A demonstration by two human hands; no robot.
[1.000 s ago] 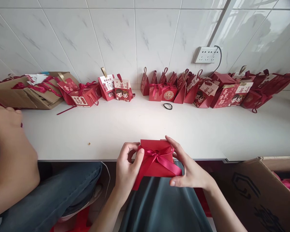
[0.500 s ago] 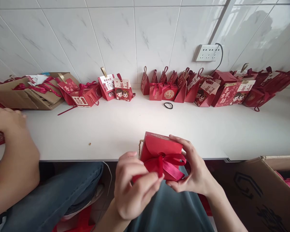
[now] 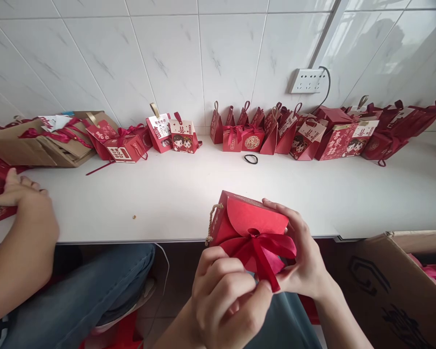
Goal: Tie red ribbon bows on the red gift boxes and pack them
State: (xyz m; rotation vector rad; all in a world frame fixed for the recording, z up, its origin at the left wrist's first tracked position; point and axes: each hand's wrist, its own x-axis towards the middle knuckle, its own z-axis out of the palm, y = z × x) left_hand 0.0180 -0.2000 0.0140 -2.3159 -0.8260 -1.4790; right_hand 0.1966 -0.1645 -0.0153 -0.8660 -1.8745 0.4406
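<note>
A red gift box (image 3: 254,215) with a rounded flap and a twisted cord handle (image 3: 213,218) is held over the table's front edge. My right hand (image 3: 305,252) grips its right side, fingers along the top edge and thumb below. Tied at the flap's hole is a red ribbon bow (image 3: 276,245), one loop pointing right. My left hand (image 3: 232,295) is closed in front of the box, thumb and forefinger pinching a hanging tail of the ribbon. Its other fingers curl inward and cover the box's lower left part.
Finished-looking red gift boxes (image 3: 240,138) line the tiled wall. A black hair tie (image 3: 251,159) lies before them. An open cardboard carton (image 3: 370,276) stands at right, a flattened one (image 3: 39,150) at far left. A co-worker's hand (image 3: 18,194) rests on another red box.
My left hand has moved down and right with the ribbon tail. The box has shifted slightly right, showing more of its bow. The co-worker's hand has moved a little right.
</note>
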